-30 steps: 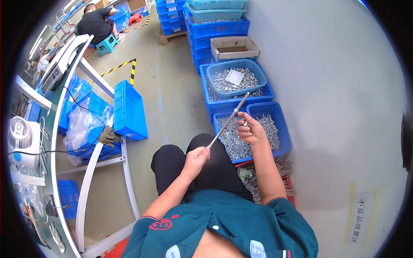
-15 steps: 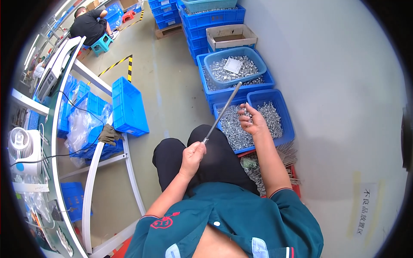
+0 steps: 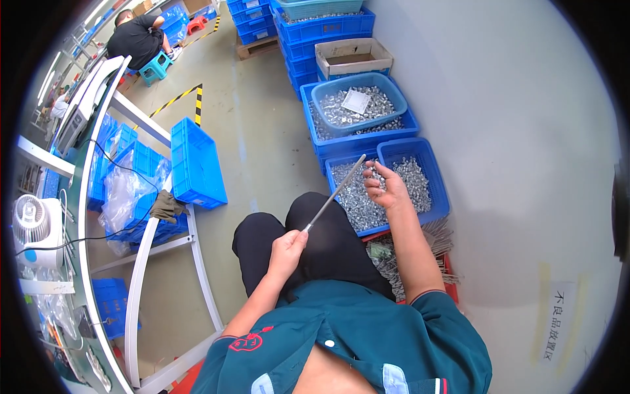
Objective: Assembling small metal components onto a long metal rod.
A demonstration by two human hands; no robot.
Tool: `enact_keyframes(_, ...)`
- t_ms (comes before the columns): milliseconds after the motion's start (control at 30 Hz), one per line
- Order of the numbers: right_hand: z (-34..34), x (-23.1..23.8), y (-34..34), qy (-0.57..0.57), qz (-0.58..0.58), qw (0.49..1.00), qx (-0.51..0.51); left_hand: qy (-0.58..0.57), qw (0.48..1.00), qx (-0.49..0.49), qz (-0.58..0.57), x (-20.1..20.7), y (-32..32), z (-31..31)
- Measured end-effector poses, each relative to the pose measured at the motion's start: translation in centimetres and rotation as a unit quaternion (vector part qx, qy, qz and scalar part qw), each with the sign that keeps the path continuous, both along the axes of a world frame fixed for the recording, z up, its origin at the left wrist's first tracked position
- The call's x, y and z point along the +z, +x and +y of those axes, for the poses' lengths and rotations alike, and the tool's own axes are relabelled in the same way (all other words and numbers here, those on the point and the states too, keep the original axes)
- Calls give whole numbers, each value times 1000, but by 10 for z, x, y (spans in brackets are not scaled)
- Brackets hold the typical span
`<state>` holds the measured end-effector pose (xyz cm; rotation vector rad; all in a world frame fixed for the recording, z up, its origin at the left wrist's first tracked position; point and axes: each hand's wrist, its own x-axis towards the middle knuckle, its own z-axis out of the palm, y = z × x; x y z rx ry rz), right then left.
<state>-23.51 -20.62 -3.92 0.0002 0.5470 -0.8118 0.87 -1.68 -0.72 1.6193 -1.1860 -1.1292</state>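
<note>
My left hand (image 3: 287, 253) is closed round the near end of a thin metal rod (image 3: 335, 195), which slants up and to the right over my knees. The rod's far tip stands just left of my right hand (image 3: 389, 188), apart from it. My right hand's fingers are curled round several small shiny metal parts (image 3: 375, 174), partly hidden by the fingers. That hand is above a blue bin (image 3: 441, 197) filled with small silvery metal pieces (image 3: 354, 197). Many thin metal rods (image 3: 438, 238) lie in a red tray (image 3: 450, 266) by my right forearm.
Beyond the bin stands another blue crate (image 3: 410, 125) with a light blue basket (image 3: 319, 98) of metal pieces. A white wall (image 3: 512, 164) rises on the right. At left are a white-framed workbench (image 3: 134, 295) and a tilted blue crate (image 3: 197, 164). A seated person (image 3: 136, 41) is farther off.
My left hand has moved slightly down and left, and the rod's far tip has dropped lower, nearer the right hand's level. My right hand has shifted only slightly.
</note>
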Motion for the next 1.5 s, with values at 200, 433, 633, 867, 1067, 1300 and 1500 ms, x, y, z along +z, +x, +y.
enact_keyframes(200,4,8,2,-16,-38,999,-13,18,1000,-10,-6,-5,3,1)
enact_keyframes(433,4,19,0,-35,-2,999,7,21,999,-38,-29,-8,4,-1)
enact_keyframes(633,0,22,-4,-69,18,995,72,45,995,-51,-69,-4,4,-8)
enact_keyframes(867,-3,26,-3,-97,66,988,105,64,991,-58,-101,4,6,-14)
enact_keyframes(1067,-11,24,-13,-106,137,976,133,74,973,-70,-206,34,12,-26)
enact_keyframes(1300,-1,36,5,-151,94,975,130,44,993,-67,-83,10,5,-32)
enact_keyframes(1500,5,25,5,-159,-60,978,125,3,972,-43,231,3,-14,-25)
